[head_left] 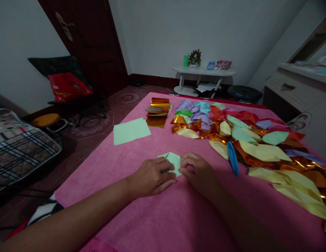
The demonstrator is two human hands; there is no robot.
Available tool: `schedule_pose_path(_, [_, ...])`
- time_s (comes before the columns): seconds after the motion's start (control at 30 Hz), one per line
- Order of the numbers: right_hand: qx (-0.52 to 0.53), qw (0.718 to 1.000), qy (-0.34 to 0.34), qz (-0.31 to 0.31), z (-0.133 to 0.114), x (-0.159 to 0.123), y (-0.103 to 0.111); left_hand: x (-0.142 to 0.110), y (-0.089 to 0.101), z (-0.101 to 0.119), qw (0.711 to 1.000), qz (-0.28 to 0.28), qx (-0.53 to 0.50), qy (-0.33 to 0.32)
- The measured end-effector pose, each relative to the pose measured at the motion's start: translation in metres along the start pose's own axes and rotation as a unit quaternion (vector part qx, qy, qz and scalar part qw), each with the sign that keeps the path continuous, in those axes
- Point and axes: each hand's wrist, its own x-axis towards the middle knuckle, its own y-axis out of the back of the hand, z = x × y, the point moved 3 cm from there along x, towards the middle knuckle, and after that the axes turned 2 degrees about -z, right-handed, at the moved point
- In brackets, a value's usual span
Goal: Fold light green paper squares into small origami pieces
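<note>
A partly folded sheet of light green paper [175, 161] lies on the pink cloth between my hands. My left hand [154, 175] rests over its left side, fingers closed down on the paper and covering part of it. At the right edge, my right hand [198, 171] pinches the same paper between thumb and bent fingers. Farther left sits a stack of flat light green sheets [131, 131]. Beside that stack are gold foil sheets [156, 121] with a greyish object on them. Many folded paper pieces [263, 150] in yellow, green, purple, red and gold spread over the right side.
A blue oval object [232, 159] stands by the folded pieces. Beyond the pink-covered table [113, 171] are a white side table [205, 71], a black round stool [244, 92] and a chair with a red bag [69, 86]. A drawer cabinet [297, 87] is at right.
</note>
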Motion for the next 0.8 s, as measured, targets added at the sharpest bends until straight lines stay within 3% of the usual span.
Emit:
schedule_pose_path(0.33, [-0.121,0.993,0.009,0.016,-0.009,-0.002,-0.006,0.002,0.002,0.001,1.0,0.027,-0.014,-0.005])
schedule_pose_path(0.6, [-0.154,0.988,0.026,0.009,-0.01,-0.002,-0.01,0.003,0.005,-0.005,0.992,0.111,-0.057,-0.009])
schedule_pose_path(0.8, [-0.166,0.985,0.029,0.02,-0.009,-0.003,-0.012,0.0,0.015,-0.009,0.973,0.213,-0.085,0.003])
